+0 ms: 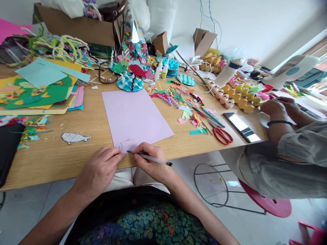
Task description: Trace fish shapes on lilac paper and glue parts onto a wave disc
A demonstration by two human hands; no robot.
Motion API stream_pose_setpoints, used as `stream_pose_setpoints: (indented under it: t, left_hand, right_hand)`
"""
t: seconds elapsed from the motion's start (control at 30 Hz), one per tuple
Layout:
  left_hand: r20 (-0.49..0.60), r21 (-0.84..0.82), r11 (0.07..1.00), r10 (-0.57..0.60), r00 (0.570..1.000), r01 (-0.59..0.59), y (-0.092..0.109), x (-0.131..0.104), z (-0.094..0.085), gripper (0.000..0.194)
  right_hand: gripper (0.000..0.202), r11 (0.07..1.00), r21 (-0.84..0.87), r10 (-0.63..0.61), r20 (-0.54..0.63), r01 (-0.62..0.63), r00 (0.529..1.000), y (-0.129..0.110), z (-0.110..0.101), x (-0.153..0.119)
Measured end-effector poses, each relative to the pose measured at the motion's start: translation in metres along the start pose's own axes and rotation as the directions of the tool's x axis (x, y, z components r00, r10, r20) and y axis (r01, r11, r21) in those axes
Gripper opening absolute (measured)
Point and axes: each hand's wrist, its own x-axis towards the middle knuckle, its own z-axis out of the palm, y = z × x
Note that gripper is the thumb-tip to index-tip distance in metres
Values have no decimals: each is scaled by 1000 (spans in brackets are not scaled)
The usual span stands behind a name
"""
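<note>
A lilac sheet of paper (135,114) lies on the table in front of me. At its near edge is a fish outline (126,145) in dark line. My right hand (151,160) grips a pen (158,160) with a clear barrel and black end, its tip touching the paper by the drawn fish. My left hand (102,168) is closed at the paper's near left corner, fingers pressed together on its edge; the fingertips are partly hidden. Left of the sheet lies a cut-out paper fish (76,138) with drawn scales.
Red-handled scissors (223,136) and a phone (241,127) lie to the right, near paper scraps (189,114). Stacked coloured paper (37,90) and a black device (2,155) are leftward. Glue bottles (161,70) stand behind. A co-worker's hands (280,107) are at far right.
</note>
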Motion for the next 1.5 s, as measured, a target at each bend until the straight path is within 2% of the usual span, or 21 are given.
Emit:
stream_pose_setpoints:
  t: [1.07,1.5]
  left_hand:
    - [37,24,999,42,998,-43,-3,-4,2,27]
    - [38,18,999,44,998,-45,-4,-4,2,28]
  right_hand:
    - [7,999,-21,-46,-20,46,999,0,-2,-1]
    - [5,1000,11,6,-28,-6,1000,2,-2,-1]
